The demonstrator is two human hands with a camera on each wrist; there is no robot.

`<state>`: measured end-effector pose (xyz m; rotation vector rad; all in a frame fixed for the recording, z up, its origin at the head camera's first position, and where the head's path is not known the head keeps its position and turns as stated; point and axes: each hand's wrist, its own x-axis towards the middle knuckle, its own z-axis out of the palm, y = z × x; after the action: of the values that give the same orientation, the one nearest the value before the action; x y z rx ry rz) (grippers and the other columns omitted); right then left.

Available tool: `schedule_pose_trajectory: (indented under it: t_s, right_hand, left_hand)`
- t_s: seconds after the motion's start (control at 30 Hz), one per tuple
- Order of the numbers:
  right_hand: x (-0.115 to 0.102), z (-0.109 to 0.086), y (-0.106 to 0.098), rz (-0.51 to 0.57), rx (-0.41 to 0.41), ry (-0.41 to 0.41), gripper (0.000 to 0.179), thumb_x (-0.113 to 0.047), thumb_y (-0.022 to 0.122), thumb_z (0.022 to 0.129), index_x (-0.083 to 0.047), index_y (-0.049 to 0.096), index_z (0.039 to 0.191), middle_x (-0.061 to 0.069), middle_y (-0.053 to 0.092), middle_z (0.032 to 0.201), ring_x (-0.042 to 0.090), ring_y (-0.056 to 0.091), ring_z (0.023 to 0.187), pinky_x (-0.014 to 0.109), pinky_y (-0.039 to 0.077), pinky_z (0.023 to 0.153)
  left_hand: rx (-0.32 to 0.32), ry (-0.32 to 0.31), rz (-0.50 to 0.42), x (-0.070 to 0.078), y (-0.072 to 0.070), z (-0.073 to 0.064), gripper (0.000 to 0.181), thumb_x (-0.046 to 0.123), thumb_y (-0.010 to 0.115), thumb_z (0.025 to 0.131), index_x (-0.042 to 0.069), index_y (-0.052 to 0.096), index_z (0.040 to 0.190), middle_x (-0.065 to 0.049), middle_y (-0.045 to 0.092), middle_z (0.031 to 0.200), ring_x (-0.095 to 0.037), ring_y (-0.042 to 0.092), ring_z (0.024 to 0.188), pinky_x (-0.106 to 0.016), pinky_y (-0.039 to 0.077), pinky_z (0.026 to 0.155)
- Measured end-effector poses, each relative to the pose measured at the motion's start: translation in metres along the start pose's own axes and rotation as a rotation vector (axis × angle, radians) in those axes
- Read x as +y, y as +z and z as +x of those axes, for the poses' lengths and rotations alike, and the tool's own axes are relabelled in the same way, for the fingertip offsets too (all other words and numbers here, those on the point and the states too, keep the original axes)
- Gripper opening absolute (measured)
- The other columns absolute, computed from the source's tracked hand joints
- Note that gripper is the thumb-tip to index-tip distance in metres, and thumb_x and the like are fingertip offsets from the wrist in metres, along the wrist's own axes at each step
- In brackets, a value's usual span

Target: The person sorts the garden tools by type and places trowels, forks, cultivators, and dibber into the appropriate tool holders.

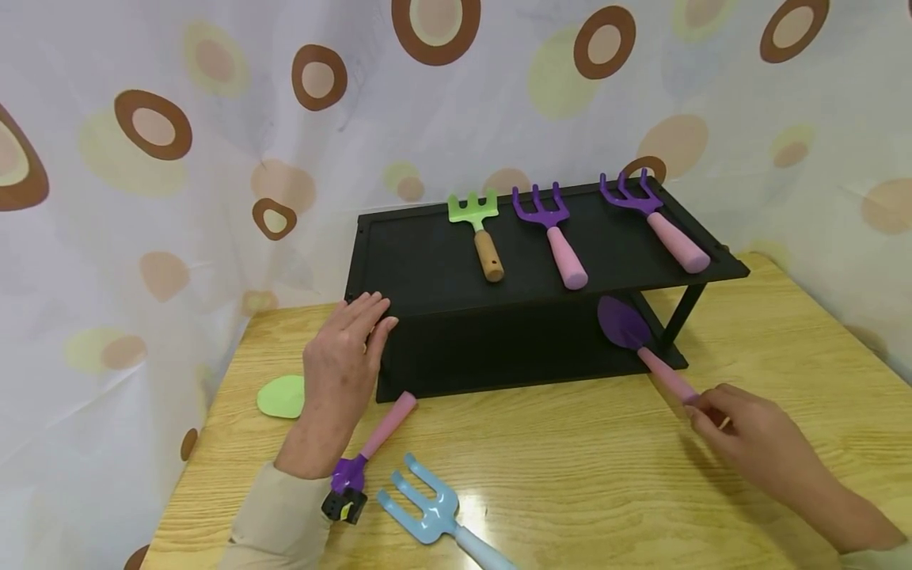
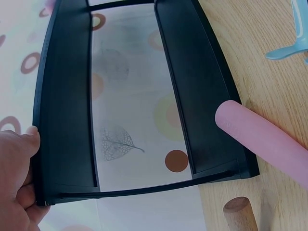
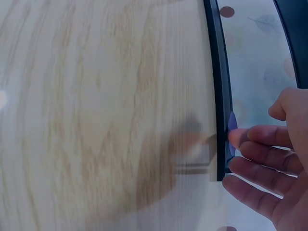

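Note:
My left hand (image 1: 342,352) grips the left front corner of a black two-tier shelf (image 1: 420,261), fingers over the upper tier's edge. In the left wrist view, these fingers (image 2: 24,144) wrap the shelf's side. At the right, my right hand (image 1: 748,435) pinches the pink handle end of a purple trowel (image 1: 623,323). Its blade lies inside the lower tier, and the handle sticks out over the front edge. The right wrist view shows just a sliver of the purple blade (image 3: 232,122) beyond the right hand (image 3: 274,159); the fingers hide most of the handle.
On the upper tier lie a green hand rake (image 1: 473,212) with a wooden handle and two purple hand forks (image 1: 566,257) (image 1: 677,241) with pink handles. Around my left forearm are a green blade (image 1: 280,397), a pink-handled purple tool (image 1: 388,427) and a light blue fork (image 1: 435,511).

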<state>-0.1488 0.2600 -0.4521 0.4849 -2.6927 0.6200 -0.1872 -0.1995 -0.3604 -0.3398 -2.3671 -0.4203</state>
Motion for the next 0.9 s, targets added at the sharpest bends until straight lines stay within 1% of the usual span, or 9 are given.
schedule_pose_trajectory:
  t_s: [0.17, 0.43, 0.53, 0.67, 0.9]
  right_hand:
    - [-0.002, 0.004, 0.004, -0.005, 0.022, -0.015, 0.013, -0.004, 0.071, 0.085, -0.017, 0.071, 0.082, -0.014, 0.06, 0.076, -0.011, 0.047, 0.066, 0.018, 0.045, 0.053]
    - [-0.003, 0.013, 0.014, 0.001, 0.019, -0.028, 0.005, -0.007, 0.07, 0.088, -0.01, 0.072, 0.088, -0.009, 0.063, 0.081, -0.009, 0.049, 0.068, 0.02, 0.048, 0.053]
    - [-0.004, 0.017, 0.018, -0.006, 0.011, -0.033, 0.004, -0.008, 0.069, 0.088, -0.009, 0.072, 0.091, -0.008, 0.063, 0.083, -0.008, 0.05, 0.069, 0.021, 0.048, 0.054]
    - [-0.006, 0.025, 0.023, -0.01, -0.008, -0.024, 0.006, -0.009, 0.069, 0.089, -0.01, 0.072, 0.094, -0.007, 0.063, 0.085, -0.005, 0.052, 0.069, 0.021, 0.049, 0.055]
    - [-0.011, 0.04, 0.03, -0.006, -0.021, -0.03, 0.007, -0.009, 0.067, 0.091, -0.007, 0.072, 0.095, -0.003, 0.064, 0.086, 0.006, 0.057, 0.07, 0.023, 0.051, 0.057]
  left_hand:
    - [0.006, 0.007, -0.013, 0.0, 0.001, 0.0, 0.033, 0.02, 0.069, 0.092, 0.006, 0.07, 0.123, -0.01, 0.07, 0.125, -0.024, 0.065, 0.121, -0.044, 0.048, 0.107]
    - [0.009, 0.001, -0.004, -0.001, 0.0, 0.0, 0.034, 0.018, 0.071, 0.091, 0.006, 0.07, 0.123, -0.01, 0.07, 0.125, -0.023, 0.065, 0.121, -0.041, 0.046, 0.109]
    - [0.013, 0.002, -0.005, -0.001, 0.0, -0.001, 0.034, 0.018, 0.071, 0.091, 0.006, 0.07, 0.123, -0.01, 0.07, 0.125, -0.023, 0.065, 0.121, -0.041, 0.046, 0.109]
    - [0.013, 0.003, -0.009, -0.002, 0.001, -0.001, 0.034, 0.02, 0.07, 0.092, 0.006, 0.07, 0.123, -0.009, 0.07, 0.126, -0.023, 0.064, 0.122, -0.041, 0.045, 0.109]
    - [0.004, -0.005, -0.006, -0.002, 0.001, 0.0, 0.034, 0.021, 0.068, 0.093, 0.007, 0.069, 0.125, -0.008, 0.069, 0.127, -0.022, 0.064, 0.123, -0.041, 0.045, 0.109]
